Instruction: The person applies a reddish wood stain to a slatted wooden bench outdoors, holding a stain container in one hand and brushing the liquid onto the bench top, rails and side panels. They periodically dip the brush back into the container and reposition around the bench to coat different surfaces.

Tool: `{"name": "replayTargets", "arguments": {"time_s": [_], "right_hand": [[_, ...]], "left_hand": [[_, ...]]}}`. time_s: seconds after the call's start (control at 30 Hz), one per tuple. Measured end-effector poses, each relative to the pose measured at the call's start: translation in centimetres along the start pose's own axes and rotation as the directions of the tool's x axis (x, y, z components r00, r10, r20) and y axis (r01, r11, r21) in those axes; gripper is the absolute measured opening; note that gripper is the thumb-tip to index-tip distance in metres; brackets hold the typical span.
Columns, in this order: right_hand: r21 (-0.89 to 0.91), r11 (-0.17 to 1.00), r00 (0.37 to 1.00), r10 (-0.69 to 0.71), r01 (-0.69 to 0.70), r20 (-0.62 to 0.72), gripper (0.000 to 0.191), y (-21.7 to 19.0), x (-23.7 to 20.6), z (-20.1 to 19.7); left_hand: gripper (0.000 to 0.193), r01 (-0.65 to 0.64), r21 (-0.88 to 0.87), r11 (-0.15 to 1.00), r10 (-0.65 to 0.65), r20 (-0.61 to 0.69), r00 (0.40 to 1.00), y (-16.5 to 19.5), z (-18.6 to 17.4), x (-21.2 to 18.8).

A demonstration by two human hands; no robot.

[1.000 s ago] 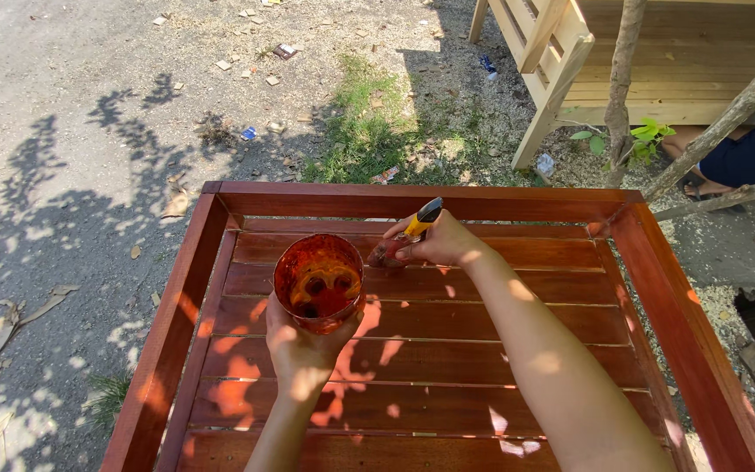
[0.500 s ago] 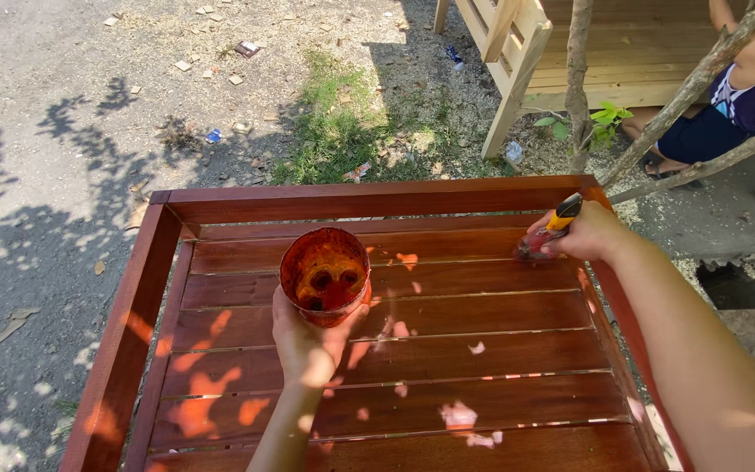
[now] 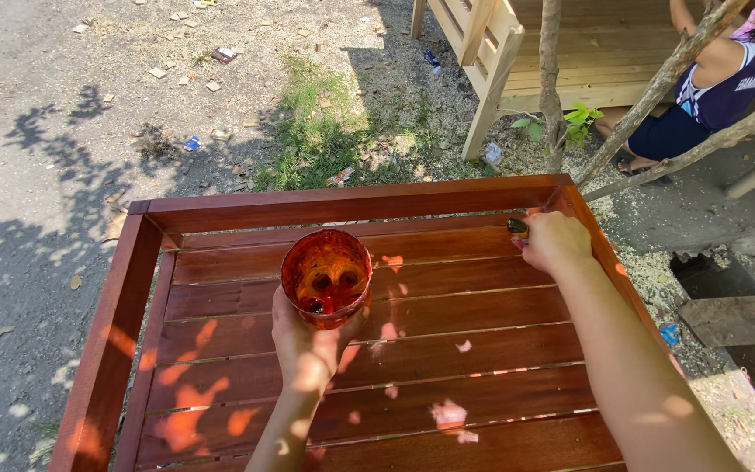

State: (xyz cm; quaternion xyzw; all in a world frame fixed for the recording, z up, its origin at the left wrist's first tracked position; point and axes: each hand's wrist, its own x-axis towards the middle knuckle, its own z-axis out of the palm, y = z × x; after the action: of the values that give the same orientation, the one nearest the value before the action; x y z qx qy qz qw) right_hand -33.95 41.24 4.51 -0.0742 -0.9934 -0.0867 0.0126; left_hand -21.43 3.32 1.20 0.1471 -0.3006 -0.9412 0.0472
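Gripping a clear cup of reddish-brown stain (image 3: 326, 277) from below, the left hand (image 3: 306, 348) holds it over the red-stained slatted wooden surface (image 3: 412, 350). Farther on, the right hand (image 3: 555, 240) is closed around a brush (image 3: 517, 225) at the surface's far right corner, near its raised rail (image 3: 351, 201).

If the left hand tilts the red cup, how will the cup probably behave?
The cup looks like thin plastic, so probably light and easy to squeeze. Dark liquid sits in its bottom, so tilting might spill it. The left hand holds it from below; its stained wall may be slippery.
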Motion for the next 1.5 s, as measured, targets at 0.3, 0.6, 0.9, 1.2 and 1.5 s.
{"name": "replayTargets", "arguments": {"time_s": [0.3,0.6,0.9,1.2,1.5], "right_hand": [[0.369,0.910,0.972,-0.117,0.187,-0.205,0.031,-0.5,-3.3,2.3],[0.447,0.890,0.992,-0.033,0.085,-0.122,0.035,0.0,-3.9,1.1],[0.272,0.962,0.987,0.040,0.003,-0.154,0.021,-5.1,-4.6,1.2],[0.300,0.877,0.926,-0.372,0.376,-0.073,0.026,-18.1,-4.9,-0.7],[0.489,0.638,0.781,-0.602,0.595,-0.164,0.020,-30.7,-2.4,-4.4]], "left_hand": [[0.046,-0.018,0.001,1.000,0.018,0.079,0.997,1.7,-0.2,0.0],[0.044,0.048,-0.015,0.999,-0.048,0.024,0.999,1.1,0.2,0.0],[0.074,-0.581,0.544,0.606,0.452,0.365,0.814,3.2,-1.9,0.1],[0.081,-0.473,0.853,0.219,0.623,0.251,0.741,8.2,-6.4,-0.3],[0.087,-0.416,0.875,0.246,0.682,0.149,0.716,10.7,-9.0,-1.4]]}}
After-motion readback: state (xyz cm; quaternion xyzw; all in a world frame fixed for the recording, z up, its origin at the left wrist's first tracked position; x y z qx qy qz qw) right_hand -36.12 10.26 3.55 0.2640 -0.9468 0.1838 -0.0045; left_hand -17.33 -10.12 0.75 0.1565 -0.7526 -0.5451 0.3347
